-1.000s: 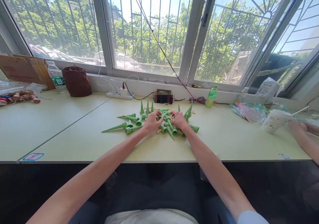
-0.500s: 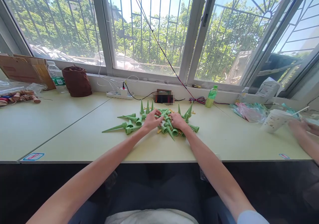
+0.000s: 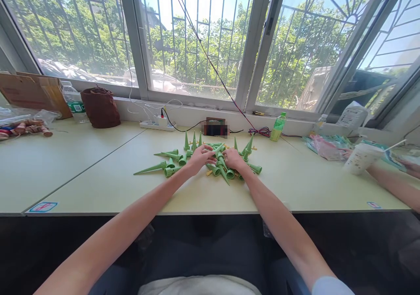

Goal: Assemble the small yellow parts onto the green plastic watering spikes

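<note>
A pile of green plastic cone spikes point(image 3: 173, 169) with small yellow parts lies on the pale table point(image 3: 98, 177) in front of me. My left hand point(image 3: 201, 157) rests on the pile's middle, fingers curled around one green spike point(image 3: 217, 149) that points up to the right. My right hand point(image 3: 233, 158) sits close beside it with fingers closed on that same spike's lower end. Several spikes stand upright behind the hands.
A brown pouch point(image 3: 100, 107), water bottle point(image 3: 72, 101) and cardboard box point(image 3: 31, 91) stand at the back left. A power strip point(image 3: 157, 123), a small black device point(image 3: 215, 128) and a green bottle point(image 3: 278, 127) line the sill. Another person's arm point(image 3: 393, 183) and a paper cup point(image 3: 361, 158) are at right.
My two hands have drawn slightly closer over the pile. The other person's hand at the right has pulled back from the cup toward the far right edge.
</note>
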### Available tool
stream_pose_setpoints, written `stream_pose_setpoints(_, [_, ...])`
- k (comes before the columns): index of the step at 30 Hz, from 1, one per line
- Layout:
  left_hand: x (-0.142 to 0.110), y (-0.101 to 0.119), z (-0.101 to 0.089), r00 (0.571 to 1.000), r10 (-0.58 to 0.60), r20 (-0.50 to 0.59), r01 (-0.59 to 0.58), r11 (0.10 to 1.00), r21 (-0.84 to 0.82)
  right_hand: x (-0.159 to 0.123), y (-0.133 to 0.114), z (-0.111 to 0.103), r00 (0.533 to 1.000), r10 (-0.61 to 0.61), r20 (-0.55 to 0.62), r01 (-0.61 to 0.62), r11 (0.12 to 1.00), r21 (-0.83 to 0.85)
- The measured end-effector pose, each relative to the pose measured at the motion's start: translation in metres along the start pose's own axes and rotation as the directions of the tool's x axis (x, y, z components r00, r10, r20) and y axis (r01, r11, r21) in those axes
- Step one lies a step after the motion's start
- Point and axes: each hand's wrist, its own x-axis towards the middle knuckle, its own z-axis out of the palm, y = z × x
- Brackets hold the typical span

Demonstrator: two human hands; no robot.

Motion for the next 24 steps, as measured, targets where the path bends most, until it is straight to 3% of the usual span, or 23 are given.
stream_pose_setpoints(7, [0.005, -0.002, -0.003, 0.998, -0.054, 0.025, 0.056, 0.995, -0.087, -0.005, -0.007, -0.009, 1.0, -0.005, 0.015, 0.005, 1.0, -0.006])
stream_pose_setpoints(14, [0.004, 0.001, -0.001, 0.994, -0.104, 0.023, 0.106, 0.98, -0.167, -0.008, -0.008, -0.007, 0.996, 0.045, -0.082, -0.047, 0.999, -0.017])
stream_pose_setpoints(24, [0.003, 0.007, -0.002, 0.985, -0.17, 0.007, 0.167, 0.957, -0.238, -0.007, -0.011, -0.015, 0.996, 0.023, 0.087, -0.015, 0.995, -0.096])
